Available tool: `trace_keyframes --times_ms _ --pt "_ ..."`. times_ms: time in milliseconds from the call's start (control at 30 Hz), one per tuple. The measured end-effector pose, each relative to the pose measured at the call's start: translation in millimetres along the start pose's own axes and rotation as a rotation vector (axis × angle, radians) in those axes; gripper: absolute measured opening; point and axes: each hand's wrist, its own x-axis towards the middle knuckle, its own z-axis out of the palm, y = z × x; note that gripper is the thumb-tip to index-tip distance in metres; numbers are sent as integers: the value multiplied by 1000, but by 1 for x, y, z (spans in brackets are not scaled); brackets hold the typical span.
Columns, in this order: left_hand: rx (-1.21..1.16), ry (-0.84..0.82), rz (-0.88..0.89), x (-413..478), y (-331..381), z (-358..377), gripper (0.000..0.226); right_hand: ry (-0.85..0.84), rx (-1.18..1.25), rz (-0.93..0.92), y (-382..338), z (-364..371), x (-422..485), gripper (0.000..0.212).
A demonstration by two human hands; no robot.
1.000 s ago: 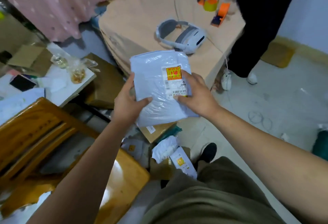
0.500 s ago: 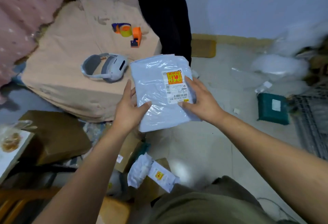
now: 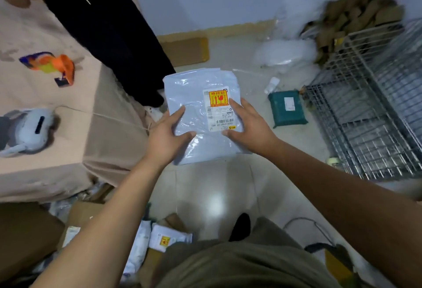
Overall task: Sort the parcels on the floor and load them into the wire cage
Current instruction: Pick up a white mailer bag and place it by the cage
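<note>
The left hand (image 3: 167, 138) and right hand (image 3: 250, 129) grip the pale parcel (image 3: 198, 91) by its near corners, with thumbs pressed on the top face and the label (image 3: 219, 107) upward. The parcel is held above the floor (image 3: 217, 196) at frame centre. The wire cage (image 3: 365, 123) lies at 3 o'clock. A green parcel (image 3: 287, 110) rests on the floor between the two.

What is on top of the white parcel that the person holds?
A label with an orange sticker and a barcode. The thumbs of the left hand and right hand press on the white parcel too. Its underside is covered from view.
</note>
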Motion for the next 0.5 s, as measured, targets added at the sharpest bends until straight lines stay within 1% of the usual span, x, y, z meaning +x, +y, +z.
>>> trace_keyframes --times_ms 100,200,333,500 --pt "-93 -53 -22 21 29 32 66 86 18 14 31 -31 -8 90" --pt "-209 -103 -57 42 55 60 57 127 25 63 61 -55 -14 91" --pt "-178 -155 17 73 83 95 51 190 46 169 92 -80 -18 92" --pt "-162 -263 75 113 110 136 53 257 34 280 131 -102 -16 93"
